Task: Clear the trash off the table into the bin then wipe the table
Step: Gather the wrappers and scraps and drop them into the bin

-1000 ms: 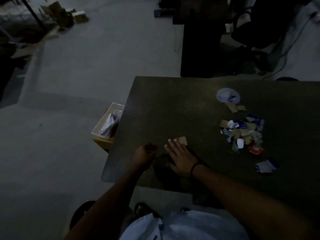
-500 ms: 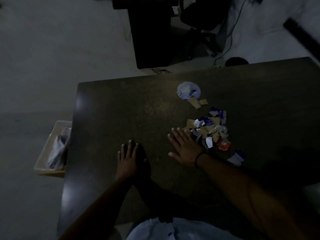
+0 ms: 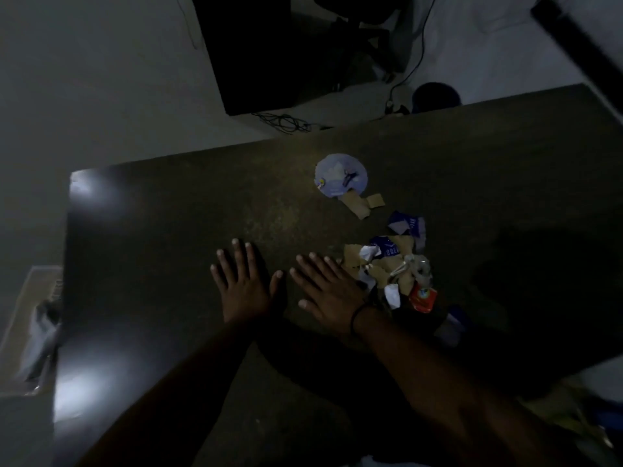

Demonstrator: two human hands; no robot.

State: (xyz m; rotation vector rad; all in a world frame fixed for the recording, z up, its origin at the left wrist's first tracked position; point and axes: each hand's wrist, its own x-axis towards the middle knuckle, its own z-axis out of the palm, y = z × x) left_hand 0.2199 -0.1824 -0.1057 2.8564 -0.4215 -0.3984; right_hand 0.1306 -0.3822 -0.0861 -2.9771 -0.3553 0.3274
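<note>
Hands (image 3: 242,288) (image 3: 328,291) flat on table (image 3: 168,230), trash (image 3: 387,267) just right, left edge well apart.

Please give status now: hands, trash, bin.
Left hand and right hand flat on table, open, holding nothing. Trash pile beside right hand, uncleared. Bin past table's left edge; path clear.

A dark cabinet (image 3: 266,52) stands above tangled cables (image 3: 283,122).

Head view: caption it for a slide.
Both hands, left and right, flat on the table beside scattered trash.
</note>
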